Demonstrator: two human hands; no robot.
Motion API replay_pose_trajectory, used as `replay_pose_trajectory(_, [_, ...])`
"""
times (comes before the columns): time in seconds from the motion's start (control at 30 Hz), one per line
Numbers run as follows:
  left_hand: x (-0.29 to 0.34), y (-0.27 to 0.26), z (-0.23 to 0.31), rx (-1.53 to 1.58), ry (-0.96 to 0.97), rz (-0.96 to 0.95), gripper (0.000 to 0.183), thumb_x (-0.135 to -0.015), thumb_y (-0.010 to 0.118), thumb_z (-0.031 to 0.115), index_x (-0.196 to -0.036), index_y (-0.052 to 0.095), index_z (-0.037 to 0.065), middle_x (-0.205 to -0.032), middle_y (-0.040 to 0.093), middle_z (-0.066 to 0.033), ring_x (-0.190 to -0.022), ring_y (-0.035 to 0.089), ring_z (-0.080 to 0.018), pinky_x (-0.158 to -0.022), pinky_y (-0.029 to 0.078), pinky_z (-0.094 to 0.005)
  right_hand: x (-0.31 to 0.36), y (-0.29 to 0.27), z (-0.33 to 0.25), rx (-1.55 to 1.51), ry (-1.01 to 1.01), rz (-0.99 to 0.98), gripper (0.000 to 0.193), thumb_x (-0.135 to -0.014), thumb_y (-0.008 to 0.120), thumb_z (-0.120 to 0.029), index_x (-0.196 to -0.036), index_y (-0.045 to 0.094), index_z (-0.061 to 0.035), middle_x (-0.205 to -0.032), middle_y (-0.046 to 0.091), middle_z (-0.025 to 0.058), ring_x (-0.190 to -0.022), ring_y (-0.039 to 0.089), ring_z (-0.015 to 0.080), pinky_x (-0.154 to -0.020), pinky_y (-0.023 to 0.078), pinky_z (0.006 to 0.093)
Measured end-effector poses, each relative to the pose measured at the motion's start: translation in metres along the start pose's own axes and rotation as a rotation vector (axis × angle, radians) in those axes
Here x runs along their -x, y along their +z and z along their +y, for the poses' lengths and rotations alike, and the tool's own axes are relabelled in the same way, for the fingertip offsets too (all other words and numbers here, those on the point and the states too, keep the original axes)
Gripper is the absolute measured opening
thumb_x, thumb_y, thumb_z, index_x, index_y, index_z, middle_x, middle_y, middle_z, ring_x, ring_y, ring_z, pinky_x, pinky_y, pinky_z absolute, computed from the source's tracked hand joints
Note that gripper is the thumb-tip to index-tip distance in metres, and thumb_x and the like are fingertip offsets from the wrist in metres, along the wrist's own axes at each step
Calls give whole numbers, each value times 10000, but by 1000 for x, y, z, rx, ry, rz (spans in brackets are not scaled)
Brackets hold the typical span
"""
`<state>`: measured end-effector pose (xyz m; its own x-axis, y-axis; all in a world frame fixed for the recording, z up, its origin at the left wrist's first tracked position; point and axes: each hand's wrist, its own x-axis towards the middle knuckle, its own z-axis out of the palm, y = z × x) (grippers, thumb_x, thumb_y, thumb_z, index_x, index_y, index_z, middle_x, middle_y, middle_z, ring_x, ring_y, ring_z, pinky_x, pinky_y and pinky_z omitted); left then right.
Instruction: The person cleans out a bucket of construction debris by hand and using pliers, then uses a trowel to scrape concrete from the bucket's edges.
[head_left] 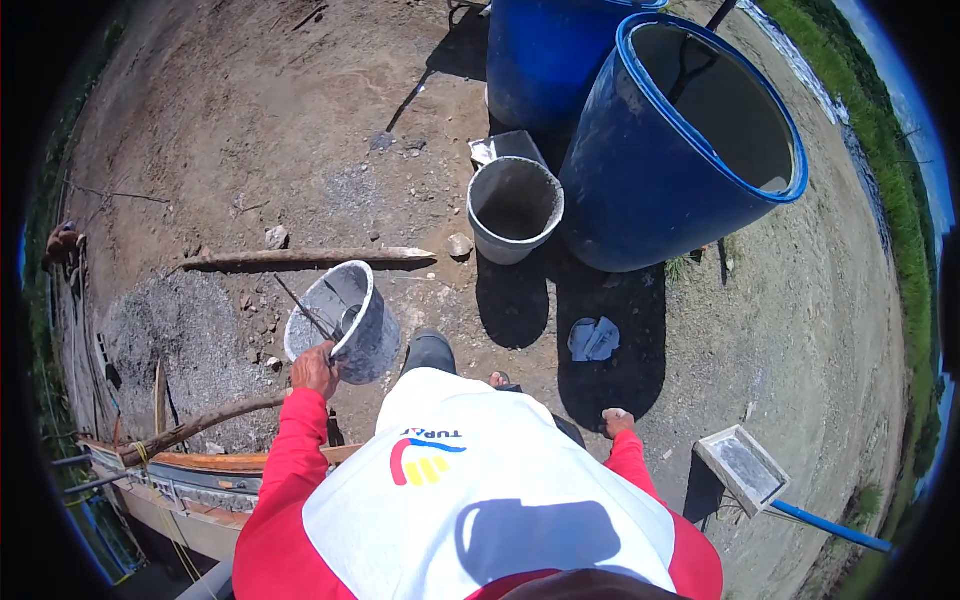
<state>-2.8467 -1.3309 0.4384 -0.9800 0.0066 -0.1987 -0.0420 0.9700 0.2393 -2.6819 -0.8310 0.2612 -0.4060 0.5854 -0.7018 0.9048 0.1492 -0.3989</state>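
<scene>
Head view: your left hand [315, 370] clamps the grey bucket's [340, 322] rim, tilting it outward, mouth away from your grip; right hand [617, 421] hangs fisted, empty, well apart, balancing you.

A: State the ground condition.
B: Bare packed dirt [250, 110] in hard sunlight with sharp shadows; a gravel patch [170, 335] lies at left.

A: List the fixed items.
B: Two blue plastic drums [640, 190] stand at top, a grey bucket [513, 210] just beside them. A wooden pole [300, 257] lies flat. Grass [880, 130] borders the right edge.
</scene>
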Motion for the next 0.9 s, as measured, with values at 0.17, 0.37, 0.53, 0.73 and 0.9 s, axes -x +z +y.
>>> replay_pose_trajectory(0.17, [-23,-7,-44,-27,-166,38,160,-626,613,135,-752,538,68,-692,548,-153,-663,522,-344,-563,404,-416,-24,5,-76,216,-154,22,137,-676,591,-193,-696,619,-60,-571,555,48,-519,528,122,-509,431,266])
replay_pose_trajectory(0.37, [-99,-30,-99,79,-371,-43,215,-626,636,186,-804,578,80,-707,570,-161,-683,543,-337,-593,418,-414,-35,78,-184,491,-45,-67,113,-636,633,-185,-646,602,-77,-596,558,13,-556,513,110,-546,427,268])
replay_pose_trajectory(0.53, [-170,-79,-144,59,-523,-144,217,-635,642,218,-793,590,78,-710,570,-177,-690,548,-345,-606,421,-420,-12,146,-308,478,4,-304,124,-650,622,-192,-675,608,-71,-595,561,14,-564,515,104,-549,414,252])
replay_pose_trajectory(0.73, [-263,-138,-181,-76,-463,-146,249,-628,649,269,-751,579,64,-697,569,-178,-691,545,-343,-608,418,-420,-5,179,-467,331,-296,-304,357,-671,585,-274,-947,572,-48,-727,602,105,-607,584,171,-599,456,274])
replay_pose_trajectory(0.9, [-365,-169,-185,-165,-439,-105,249,-629,647,275,-736,577,61,-673,568,-174,-698,545,-330,-637,400,-410,-43,188,-573,450,-154,-161,329,-645,595,-298,-885,601,-72,-755,603,116,-720,583,218,-692,444,296])
